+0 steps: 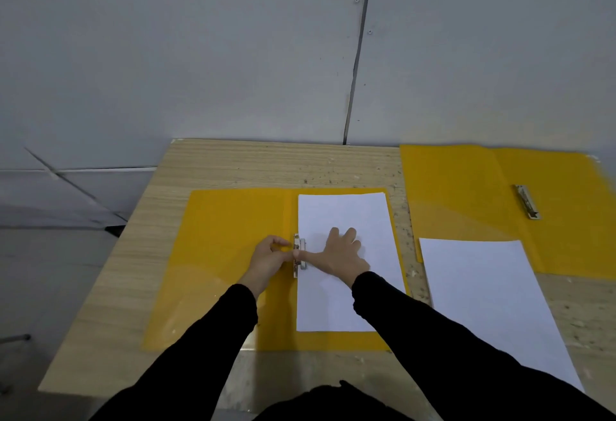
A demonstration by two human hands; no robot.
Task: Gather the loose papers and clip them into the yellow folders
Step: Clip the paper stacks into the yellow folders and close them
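Your left hand [270, 259] pinches the metal clip [299, 255] of the glossy yellow folder [226, 254] on the wood-grain desk [253, 164]; your right hand [343, 254], fingers spread, flattens smooth white paper [343, 210]. Another sheet [483, 297] overlaps a second folder [466, 187].

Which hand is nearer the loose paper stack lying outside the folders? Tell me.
Right. The right hand presses the sheets in the open folder, on the side toward the loose paper stack; the left hand works the clip, farther away.

I see a pale wood-grain tabletop [253, 164], scuffed and speckled, its far edge against a grey panelled wall [200, 54] with a dark vertical seam [358, 54]. Grey floor [50, 270] lies left.
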